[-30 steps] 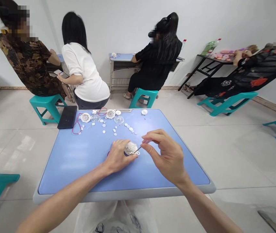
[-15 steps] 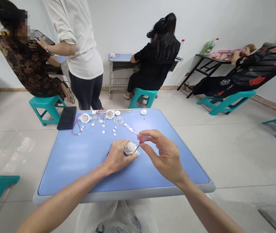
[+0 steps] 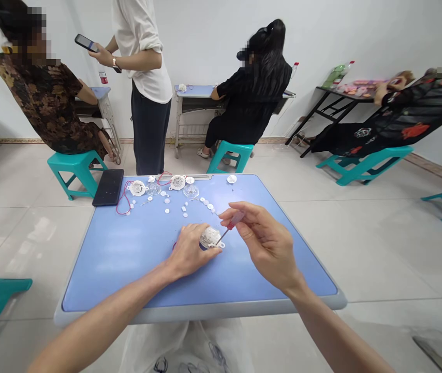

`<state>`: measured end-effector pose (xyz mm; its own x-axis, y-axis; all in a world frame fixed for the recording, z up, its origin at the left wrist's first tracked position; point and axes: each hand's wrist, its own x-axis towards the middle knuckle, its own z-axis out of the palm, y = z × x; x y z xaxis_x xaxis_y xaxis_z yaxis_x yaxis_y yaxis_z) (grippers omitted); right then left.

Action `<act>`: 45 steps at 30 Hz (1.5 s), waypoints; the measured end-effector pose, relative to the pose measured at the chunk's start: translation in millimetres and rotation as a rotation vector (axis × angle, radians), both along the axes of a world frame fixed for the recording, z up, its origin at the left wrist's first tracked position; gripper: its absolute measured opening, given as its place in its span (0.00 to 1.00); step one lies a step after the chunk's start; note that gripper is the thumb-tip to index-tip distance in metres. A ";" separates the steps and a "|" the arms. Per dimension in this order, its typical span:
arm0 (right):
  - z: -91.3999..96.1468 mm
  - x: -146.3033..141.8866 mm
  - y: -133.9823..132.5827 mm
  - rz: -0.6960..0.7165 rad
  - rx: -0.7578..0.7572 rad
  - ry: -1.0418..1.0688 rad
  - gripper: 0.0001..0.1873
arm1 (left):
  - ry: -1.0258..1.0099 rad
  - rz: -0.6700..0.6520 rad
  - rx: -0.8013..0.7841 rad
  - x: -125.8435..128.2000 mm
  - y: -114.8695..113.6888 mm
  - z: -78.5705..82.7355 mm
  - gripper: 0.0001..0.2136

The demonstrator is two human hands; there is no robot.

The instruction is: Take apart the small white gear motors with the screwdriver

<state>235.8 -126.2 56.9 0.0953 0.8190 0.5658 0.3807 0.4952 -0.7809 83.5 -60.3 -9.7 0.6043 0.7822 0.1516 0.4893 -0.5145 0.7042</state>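
My left hand is wrapped around a round white plastic housing with small side lugs, keeping it on the blue table. Between the fingers and thumb of my right hand is a screwdriver with a clear and red handle. Its thin shaft slants down to the near edge of the housing, by a lug. The tip is too small to tell exactly what it touches. A bit of red wire shows beside my left hand.
Along the table's far side lie white housings with red wires, clear domes, several small white discs and a black phone. A plastic bag hangs below the near edge. Beyond are seated people, a standing person and teal stools.
My right hand has turned the screwdriver handle and shifted slightly right; my left hand stays on the housing. The standing person has moved right, still with a phone in hand.
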 end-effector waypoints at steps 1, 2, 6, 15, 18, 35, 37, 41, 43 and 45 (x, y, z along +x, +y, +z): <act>0.3 0.4 0.1 0.005 -0.005 0.005 0.18 | 0.001 0.000 -0.002 0.0 0.0 0.0 0.16; 0.5 0.9 0.1 0.009 -0.007 0.007 0.18 | -0.002 0.002 -0.003 0.0 0.0 -0.3 0.17; 1.2 2.1 -0.5 0.019 0.003 0.016 0.17 | -0.019 0.003 0.000 -0.4 0.3 -3.1 0.20; 13.4 26.4 -0.8 -0.148 0.058 0.059 0.19 | 0.000 0.011 -0.008 -1.4 0.8 -2.4 0.19; 5.7 52.7 7.9 -0.246 -0.092 -0.038 0.18 | -0.008 0.016 -0.017 -0.7 1.0 -2.6 0.20; -67.0 81.0 47.9 -0.335 -0.603 -0.753 0.18 | -0.001 0.019 -0.023 -0.3 -0.1 -0.4 0.21; -65.5 79.6 46.3 -0.337 -0.621 -0.767 0.18 | -0.002 0.020 -0.019 -0.2 -0.2 -0.5 0.21; -62.3 77.0 41.5 -0.331 -0.662 -0.785 0.21 | 0.002 0.028 -0.019 -0.3 -0.5 0.2 0.22; -61.8 76.6 39.2 -0.330 -0.669 -0.796 0.21 | 0.001 0.031 -0.022 -0.3 -0.8 0.5 0.21; -61.8 76.5 37.3 -0.337 -0.677 -0.802 0.21 | -0.005 0.032 -0.028 -0.4 -1.3 0.6 0.22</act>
<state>312.3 -88.9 -4.9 0.1777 0.9841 0.0075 0.9338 -0.1662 -0.3170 83.2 -61.6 -9.1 0.5782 0.8050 0.1324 0.5013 -0.4786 0.7209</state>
